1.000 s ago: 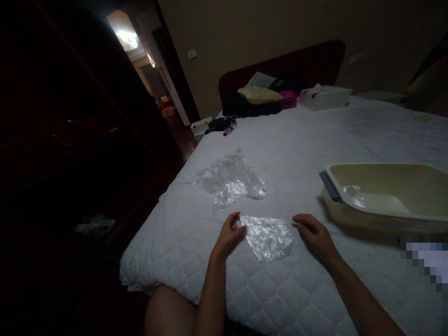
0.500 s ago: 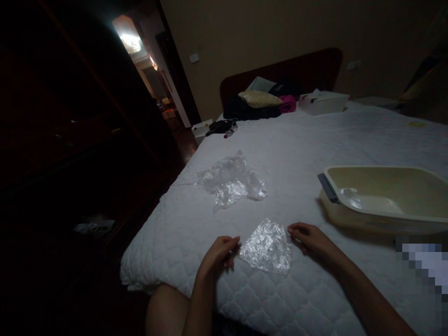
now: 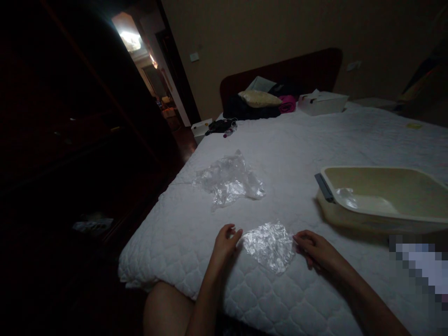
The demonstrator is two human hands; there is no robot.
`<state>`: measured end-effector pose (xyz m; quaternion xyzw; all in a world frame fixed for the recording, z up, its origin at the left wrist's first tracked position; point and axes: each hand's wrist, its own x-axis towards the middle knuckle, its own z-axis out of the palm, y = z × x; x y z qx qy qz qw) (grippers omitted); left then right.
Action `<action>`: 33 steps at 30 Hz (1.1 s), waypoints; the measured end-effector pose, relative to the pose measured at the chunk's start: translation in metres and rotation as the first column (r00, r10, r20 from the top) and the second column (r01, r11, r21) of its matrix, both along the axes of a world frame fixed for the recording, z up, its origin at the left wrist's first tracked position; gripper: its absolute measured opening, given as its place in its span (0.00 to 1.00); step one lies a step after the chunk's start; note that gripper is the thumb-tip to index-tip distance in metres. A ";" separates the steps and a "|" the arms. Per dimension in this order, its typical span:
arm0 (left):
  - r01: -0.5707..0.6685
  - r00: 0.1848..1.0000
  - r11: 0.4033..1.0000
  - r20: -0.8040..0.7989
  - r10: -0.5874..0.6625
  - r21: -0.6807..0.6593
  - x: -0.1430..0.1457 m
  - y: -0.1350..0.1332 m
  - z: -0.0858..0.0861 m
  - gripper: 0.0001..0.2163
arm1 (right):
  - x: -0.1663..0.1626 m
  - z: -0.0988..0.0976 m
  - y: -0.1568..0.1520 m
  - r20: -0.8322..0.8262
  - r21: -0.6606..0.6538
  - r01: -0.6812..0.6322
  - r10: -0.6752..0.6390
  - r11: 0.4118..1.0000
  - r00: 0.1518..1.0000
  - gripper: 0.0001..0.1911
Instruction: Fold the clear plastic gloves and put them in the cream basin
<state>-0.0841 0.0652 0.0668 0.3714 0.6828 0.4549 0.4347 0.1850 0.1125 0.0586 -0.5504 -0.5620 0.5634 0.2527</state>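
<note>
A small, crinkled clear plastic bag (image 3: 270,246) is between my two hands, just above or on the quilted white bed cover. My right hand (image 3: 317,249) pinches its right corner between thumb and fingers. At the left edge of the bag, my left hand (image 3: 226,243) has its thumb and forefinger apart, the thumb tip close to the plastic. A larger crumpled clear plastic bag (image 3: 233,182) lies spread on the bed farther off.
To the right stands a cream plastic bin (image 3: 350,219) with a grey handle and some clear plastic inside. Farther back are a white box (image 3: 324,102), a pillow (image 3: 259,99), dark cloth and a small bottle (image 3: 230,130). The bed's edge (image 3: 140,233) drops away on the left.
My left hand has moved up and its fingers have parted from the small bag's corner. The small bag has turned, its lower point now hanging nearer my right hand, which has shifted slightly right.
</note>
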 end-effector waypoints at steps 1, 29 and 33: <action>-0.014 0.999 0.999 -0.044 0.013 -0.029 -0.002 -0.005 0.000 0.23 | 0.003 0.002 -0.001 0.017 -0.010 -0.004 0.004 1.000 1.000 0.21; 0.104 0.963 0.990 0.258 -0.076 -0.098 0.030 0.002 -0.020 0.20 | 0.001 -0.008 0.028 -0.147 -0.057 -0.104 0.094 0.993 0.985 0.22; 0.106 0.964 0.989 0.253 -0.078 -0.100 0.029 0.003 -0.019 0.19 | -0.001 -0.004 0.028 -0.180 -0.050 -0.098 0.088 0.994 0.980 0.22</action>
